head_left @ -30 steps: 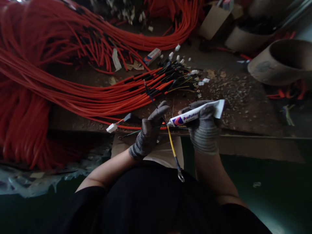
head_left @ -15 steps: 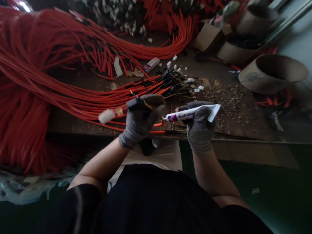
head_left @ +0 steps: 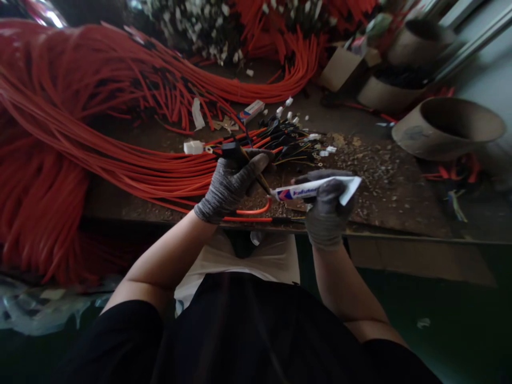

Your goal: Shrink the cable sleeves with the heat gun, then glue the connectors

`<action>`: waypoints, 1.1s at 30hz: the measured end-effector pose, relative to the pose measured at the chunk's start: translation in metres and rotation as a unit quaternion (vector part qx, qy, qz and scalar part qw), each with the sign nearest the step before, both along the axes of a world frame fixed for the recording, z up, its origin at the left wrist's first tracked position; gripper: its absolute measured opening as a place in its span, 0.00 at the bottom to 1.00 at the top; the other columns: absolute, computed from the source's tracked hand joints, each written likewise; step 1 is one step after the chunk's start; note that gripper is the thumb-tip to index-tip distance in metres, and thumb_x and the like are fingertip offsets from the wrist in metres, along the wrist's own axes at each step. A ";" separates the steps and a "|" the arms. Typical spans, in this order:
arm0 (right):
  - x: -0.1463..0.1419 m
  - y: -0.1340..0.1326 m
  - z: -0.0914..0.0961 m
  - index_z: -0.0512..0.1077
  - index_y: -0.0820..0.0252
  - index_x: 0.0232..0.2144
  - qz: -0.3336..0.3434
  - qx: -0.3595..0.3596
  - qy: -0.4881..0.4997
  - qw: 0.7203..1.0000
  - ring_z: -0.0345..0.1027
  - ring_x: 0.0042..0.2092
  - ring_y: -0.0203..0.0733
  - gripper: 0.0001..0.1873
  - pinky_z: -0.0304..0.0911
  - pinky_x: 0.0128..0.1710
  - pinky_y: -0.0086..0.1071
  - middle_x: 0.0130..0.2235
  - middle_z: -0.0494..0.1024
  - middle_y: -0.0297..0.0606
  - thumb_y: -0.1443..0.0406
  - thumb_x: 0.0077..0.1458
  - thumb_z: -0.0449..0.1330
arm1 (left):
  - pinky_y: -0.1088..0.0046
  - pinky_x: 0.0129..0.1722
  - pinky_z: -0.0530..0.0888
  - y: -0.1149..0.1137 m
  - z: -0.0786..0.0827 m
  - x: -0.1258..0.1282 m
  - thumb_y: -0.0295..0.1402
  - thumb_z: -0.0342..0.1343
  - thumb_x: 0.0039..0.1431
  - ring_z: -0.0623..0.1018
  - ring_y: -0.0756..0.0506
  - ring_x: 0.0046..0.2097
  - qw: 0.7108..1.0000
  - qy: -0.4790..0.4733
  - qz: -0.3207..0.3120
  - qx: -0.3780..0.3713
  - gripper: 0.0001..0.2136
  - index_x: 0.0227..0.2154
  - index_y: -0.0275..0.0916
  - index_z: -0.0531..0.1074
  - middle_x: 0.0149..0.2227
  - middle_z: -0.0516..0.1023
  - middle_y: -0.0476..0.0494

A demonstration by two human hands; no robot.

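Both hands wear grey knit gloves. My left hand point(head_left: 232, 184) is closed on a thin wire harness point(head_left: 244, 156) with a black piece at its top, held over the bench's front edge. A white connector point(head_left: 193, 147) on that harness lies to the left on the orange cables. My right hand point(head_left: 326, 205) grips a white glue tube point(head_left: 316, 188) with a red and blue label. The tube's nozzle points left, close to the wire in my left hand. An orange cable point(head_left: 248, 216) loops along the bench edge below both hands.
A huge mass of orange cables point(head_left: 80, 117) covers the left and back of the dark workbench point(head_left: 384, 181). A glue box point(head_left: 250, 111) and small white connectors point(head_left: 288, 109) lie further back. Round tubs point(head_left: 448, 128) and a cardboard box point(head_left: 340, 66) stand at the right.
My left hand lifted the harness from below the bench edge up onto the cables; the yellow wire with its ring terminal no longer hangs down. The white connector now lies farther back. The tube stays put.
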State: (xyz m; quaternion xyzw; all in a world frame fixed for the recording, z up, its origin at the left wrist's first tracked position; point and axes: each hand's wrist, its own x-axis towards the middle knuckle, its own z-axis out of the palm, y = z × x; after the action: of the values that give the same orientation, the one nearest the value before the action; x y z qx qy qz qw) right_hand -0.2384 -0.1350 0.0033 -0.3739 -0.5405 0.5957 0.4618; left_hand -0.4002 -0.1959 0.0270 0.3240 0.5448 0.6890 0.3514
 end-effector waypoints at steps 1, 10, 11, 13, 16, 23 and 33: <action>-0.004 0.002 -0.002 0.72 0.50 0.33 -0.022 -0.013 0.014 1.000 0.77 0.37 0.44 0.16 0.73 0.40 0.41 0.31 0.78 0.34 0.47 0.57 0.58 | 0.78 0.19 0.69 -0.004 0.001 0.001 0.45 0.65 0.54 0.73 0.53 0.21 1.000 0.005 0.002 -0.006 0.16 0.35 0.36 0.79 0.28 0.79 0.46; 0.032 0.018 0.007 0.75 0.55 0.30 0.101 0.031 -0.018 0.994 0.72 0.25 0.37 0.21 0.68 0.24 0.31 0.26 0.78 0.34 0.45 0.58 0.58 | 0.72 0.35 0.78 -0.059 0.011 0.067 0.39 0.54 0.64 0.81 0.46 0.37 0.904 0.336 -0.261 0.034 0.12 0.43 0.43 0.79 0.50 0.81 0.40; 0.038 0.021 0.010 0.76 0.54 0.30 0.136 0.047 -0.028 0.989 0.72 0.25 0.37 0.20 0.68 0.23 0.31 0.26 0.78 0.34 0.46 0.58 0.59 | 0.73 0.33 0.77 -0.062 0.009 0.076 0.39 0.52 0.65 0.80 0.46 0.35 0.862 0.389 -0.321 0.041 0.12 0.43 0.43 0.79 0.51 0.80 0.39; 0.044 0.025 0.013 0.76 0.53 0.31 0.201 0.084 -0.040 0.975 0.72 0.26 0.36 0.17 0.69 0.25 0.30 0.28 0.79 0.33 0.48 0.56 0.62 | 0.75 0.28 0.75 -0.065 0.004 0.089 0.36 0.48 0.67 0.79 0.49 0.31 0.789 0.481 -0.378 0.052 0.14 0.45 0.42 0.78 0.54 0.78 0.38; 0.042 0.026 0.014 0.77 0.53 0.33 0.260 0.116 -0.056 0.957 0.74 0.29 0.36 0.13 0.72 0.28 0.30 0.33 0.81 0.34 0.52 0.59 0.61 | 0.76 0.25 0.72 -0.064 -0.004 0.096 0.33 0.45 0.68 0.76 0.51 0.29 0.722 0.580 -0.370 0.076 0.16 0.49 0.42 0.76 0.55 0.77 0.39; 0.035 0.035 0.010 0.77 0.53 0.40 0.347 0.174 -0.062 0.920 0.75 0.31 0.36 0.11 0.72 0.30 0.30 0.34 0.81 0.36 0.55 0.60 0.61 | 0.75 0.27 0.74 -0.072 -0.011 0.090 0.35 0.44 0.69 0.78 0.49 0.34 0.684 0.636 -0.329 0.138 0.15 0.49 0.44 0.75 0.55 0.77 0.40; 0.056 0.029 -0.016 0.79 0.48 0.31 0.113 0.089 0.019 0.989 0.76 0.40 0.45 0.11 0.72 0.40 0.42 0.31 0.79 0.33 0.52 0.57 0.62 | 0.71 0.48 0.76 0.000 0.007 0.046 0.43 0.50 0.68 0.77 0.44 0.52 0.889 0.416 -0.177 0.071 0.20 0.53 0.34 0.73 0.51 0.77 0.36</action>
State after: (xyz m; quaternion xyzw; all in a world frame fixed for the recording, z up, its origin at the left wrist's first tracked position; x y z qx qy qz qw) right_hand -0.1820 -0.1062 -0.0123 -0.2568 -0.6212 0.6007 0.4329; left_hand -0.3537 -0.1963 0.0344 0.6961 0.5242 0.4543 0.1853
